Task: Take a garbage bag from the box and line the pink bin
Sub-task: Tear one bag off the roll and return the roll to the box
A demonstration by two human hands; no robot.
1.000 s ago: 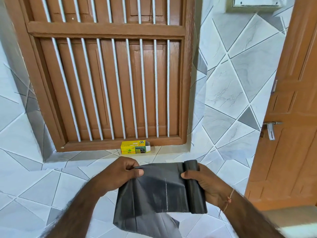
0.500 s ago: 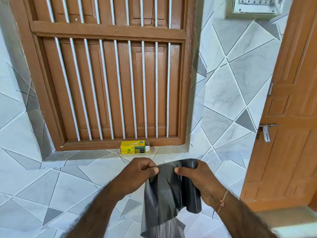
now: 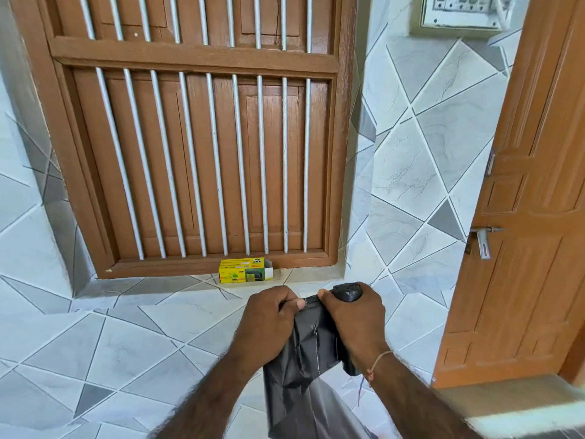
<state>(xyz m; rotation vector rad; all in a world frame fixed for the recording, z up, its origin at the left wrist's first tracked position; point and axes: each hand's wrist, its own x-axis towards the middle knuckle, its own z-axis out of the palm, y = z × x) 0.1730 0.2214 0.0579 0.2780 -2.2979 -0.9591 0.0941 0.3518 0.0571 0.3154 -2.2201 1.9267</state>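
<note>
Your left hand [image 3: 271,315] pinches top edge of black garbage bag [image 3: 311,359]; your right hand [image 3: 354,318] grips bag roll [image 3: 348,291]. Hands close together, bag hanging below. Yellow box [image 3: 246,270] on tiled ledge under barred window [image 3: 196,137].

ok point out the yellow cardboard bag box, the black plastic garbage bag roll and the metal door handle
yellow cardboard bag box [image 3: 245,271]: head view, on its printed front face.
black plastic garbage bag roll [image 3: 348,293]: head view, on the roll's end sticking out above the right hand.
metal door handle [image 3: 483,243]: head view, on the hanging lever.
</note>
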